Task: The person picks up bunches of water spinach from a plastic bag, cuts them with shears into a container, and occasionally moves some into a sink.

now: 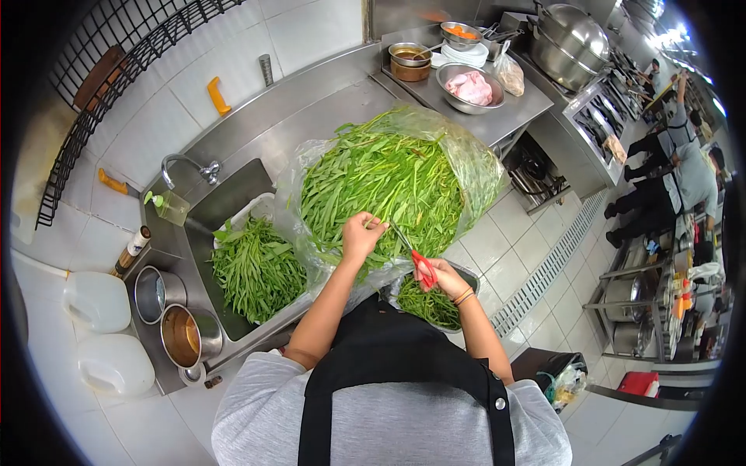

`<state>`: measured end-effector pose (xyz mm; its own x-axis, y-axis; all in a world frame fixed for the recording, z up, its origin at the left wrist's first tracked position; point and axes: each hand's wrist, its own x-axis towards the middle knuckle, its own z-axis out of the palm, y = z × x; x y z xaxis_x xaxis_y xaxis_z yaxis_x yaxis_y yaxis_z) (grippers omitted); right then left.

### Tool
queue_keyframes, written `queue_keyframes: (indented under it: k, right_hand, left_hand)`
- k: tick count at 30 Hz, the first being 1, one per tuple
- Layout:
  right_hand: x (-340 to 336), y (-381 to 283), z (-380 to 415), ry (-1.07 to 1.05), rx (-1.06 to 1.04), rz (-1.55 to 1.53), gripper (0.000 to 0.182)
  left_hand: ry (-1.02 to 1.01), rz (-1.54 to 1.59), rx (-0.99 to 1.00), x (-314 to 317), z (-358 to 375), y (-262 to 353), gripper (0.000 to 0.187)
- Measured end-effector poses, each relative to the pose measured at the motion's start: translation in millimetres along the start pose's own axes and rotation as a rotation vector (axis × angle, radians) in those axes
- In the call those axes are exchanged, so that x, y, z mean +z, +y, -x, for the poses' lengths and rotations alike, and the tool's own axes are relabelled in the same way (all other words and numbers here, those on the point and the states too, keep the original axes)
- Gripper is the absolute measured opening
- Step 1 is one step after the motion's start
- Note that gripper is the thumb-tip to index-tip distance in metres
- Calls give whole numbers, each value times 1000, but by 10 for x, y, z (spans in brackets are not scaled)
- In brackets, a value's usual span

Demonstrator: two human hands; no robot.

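A large heap of long-leaved greens with thin stems (381, 175) lies in an open clear plastic bag (474, 151) on the steel counter. My left hand (363, 235) is at the near side of the heap, fingers pinched on a stem of the greens. My right hand (441, 278) grips red-handled scissors (422, 266), whose blades point toward my left fingertips. Below my right hand, more cut greens (427, 301) fill a container partly hidden by my apron. Another pile of greens (258, 270) sits in a white basket in the sink (233, 198).
A faucet (190, 167) and soap bottle (169, 206) stand behind the sink. Steel pots (190, 335) and white jugs (116, 365) are at left. A bowl of raw meat (470, 88) rests on the right counter. Several people (691, 175) are farther right.
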<state>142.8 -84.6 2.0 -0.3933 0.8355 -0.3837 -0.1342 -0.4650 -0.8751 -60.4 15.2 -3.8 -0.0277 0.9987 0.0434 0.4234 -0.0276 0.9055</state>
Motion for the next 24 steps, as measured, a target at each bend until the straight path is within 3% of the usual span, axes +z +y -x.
queue_keyframes:
  k: [9, 15, 24]
  right_hand:
    - [7, -149, 2, 36, -110, -61, 34]
    - [2, -162, -103, 52, 19, 48, 35]
    - [-112, -176, -214, -49, -17, 121, 29]
  left_hand:
    - [19, -24, -36, -13, -35, 31, 28]
    - [18, 3, 34, 63, -32, -22, 26]
    - [-37, 40, 22, -157, 15, 5, 22]
